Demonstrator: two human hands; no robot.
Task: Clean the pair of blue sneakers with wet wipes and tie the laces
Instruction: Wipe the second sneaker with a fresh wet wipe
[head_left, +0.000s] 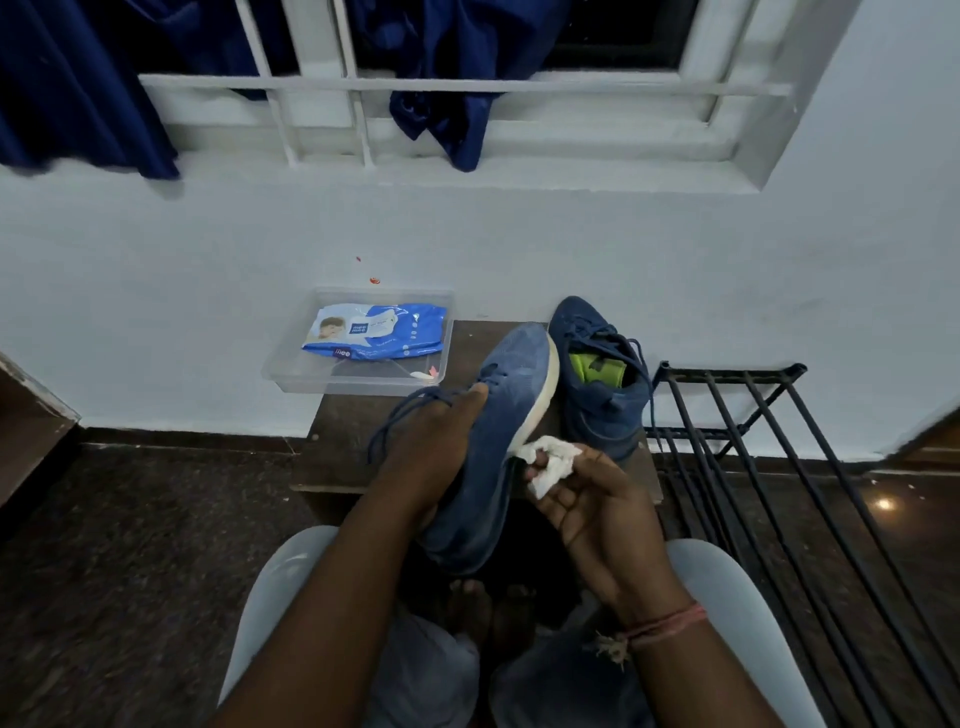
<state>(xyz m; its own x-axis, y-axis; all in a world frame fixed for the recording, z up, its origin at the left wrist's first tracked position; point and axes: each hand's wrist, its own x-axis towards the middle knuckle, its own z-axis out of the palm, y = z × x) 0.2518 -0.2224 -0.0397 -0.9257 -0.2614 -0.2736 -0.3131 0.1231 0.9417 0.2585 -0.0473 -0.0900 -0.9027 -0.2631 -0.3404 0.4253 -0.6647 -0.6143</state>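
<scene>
head view: held sneaker tilted, toe toward wall, up-right

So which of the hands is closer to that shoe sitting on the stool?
Right. The right hand, holding a wipe, sits just in front of the shoe on the stool. The left hand grips the other shoe, farther left.

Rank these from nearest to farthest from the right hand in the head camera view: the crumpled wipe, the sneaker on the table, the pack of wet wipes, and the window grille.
1. Crumpled wipe, held in the right hand.
2. Sneaker on the table, just beyond the hand.
3. Pack of wet wipes, in the clear tray, far left.
4. Window grille, up on the wall.
</scene>
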